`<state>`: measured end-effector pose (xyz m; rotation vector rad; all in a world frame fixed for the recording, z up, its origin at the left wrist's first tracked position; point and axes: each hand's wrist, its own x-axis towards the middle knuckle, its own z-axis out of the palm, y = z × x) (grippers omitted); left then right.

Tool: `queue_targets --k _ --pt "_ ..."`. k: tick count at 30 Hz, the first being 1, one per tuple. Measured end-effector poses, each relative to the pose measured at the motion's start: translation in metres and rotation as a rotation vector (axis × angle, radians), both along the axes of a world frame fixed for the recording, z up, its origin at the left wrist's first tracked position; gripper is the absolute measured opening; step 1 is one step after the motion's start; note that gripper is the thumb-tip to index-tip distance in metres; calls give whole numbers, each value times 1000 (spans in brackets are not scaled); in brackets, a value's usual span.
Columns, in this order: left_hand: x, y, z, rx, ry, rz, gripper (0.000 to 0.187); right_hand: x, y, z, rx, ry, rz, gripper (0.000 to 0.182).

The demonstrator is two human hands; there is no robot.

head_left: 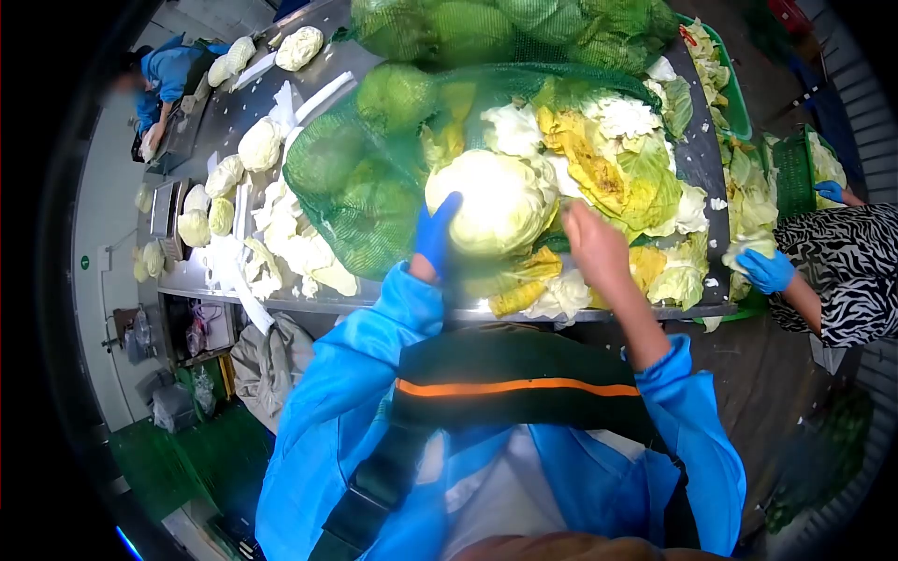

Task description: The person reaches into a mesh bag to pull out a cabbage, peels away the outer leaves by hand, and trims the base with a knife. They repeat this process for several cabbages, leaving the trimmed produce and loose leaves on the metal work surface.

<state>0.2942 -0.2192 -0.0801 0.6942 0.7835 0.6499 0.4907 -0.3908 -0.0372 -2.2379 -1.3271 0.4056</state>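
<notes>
A large pale cabbage [491,204] sits in front of me at the table's near side. My left hand [436,234], in a blue glove, grips its left side with the thumb laid on the surface. My bare right hand [591,234] is curled closed just right of the cabbage; whatever its fingers hold is blurred. Behind and left lies a green net bag [327,178] with green cabbages inside. Yellow and brown leaves [585,159] are piled to the right, and more yellow leaves [524,285] lie below the cabbage.
Trimmed cabbages [259,145] and loose white leaves [281,220] lie on the metal table [201,271] at left. Another full net [524,28] is at the back. Green crates [795,178] and a gloved person [837,271] are at right; another person [168,75] works far left.
</notes>
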Motion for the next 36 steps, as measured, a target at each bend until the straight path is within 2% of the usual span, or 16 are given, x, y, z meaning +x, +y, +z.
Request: queue_targets --k 1,4,7,12,16,19,22,31,34,36 --pt "4 -3 1 -39 -7 42 57 -8 -9 -1 -14 -69 18 24" --pt "11 -5 1 158 157 44 55 -24 -19 -8 -41 -249 47 18" --pt "21 -14 18 380 200 0 58 -25 -16 -27 -55 -350 31 18" --pt "25 -16 0 410 289 88 58 -21 -23 -32 19 -297 54 18" --pt "29 -23 13 416 336 100 60 -25 -27 -27 -40 -339 26 19" --pt "29 -23 18 481 318 51 63 -20 -26 -31 -17 -305 46 19" --pt "29 -23 16 437 313 61 64 -21 -29 -21 54 -267 51 19" --pt "32 -24 4 488 399 107 71 -24 -18 -36 -80 -331 -10 20" --pt "33 -25 3 457 356 127 71 -22 -12 -47 46 -149 -68 20" --pt "33 -27 7 567 389 92 70 -22 -1 -61 106 342 -207 24"
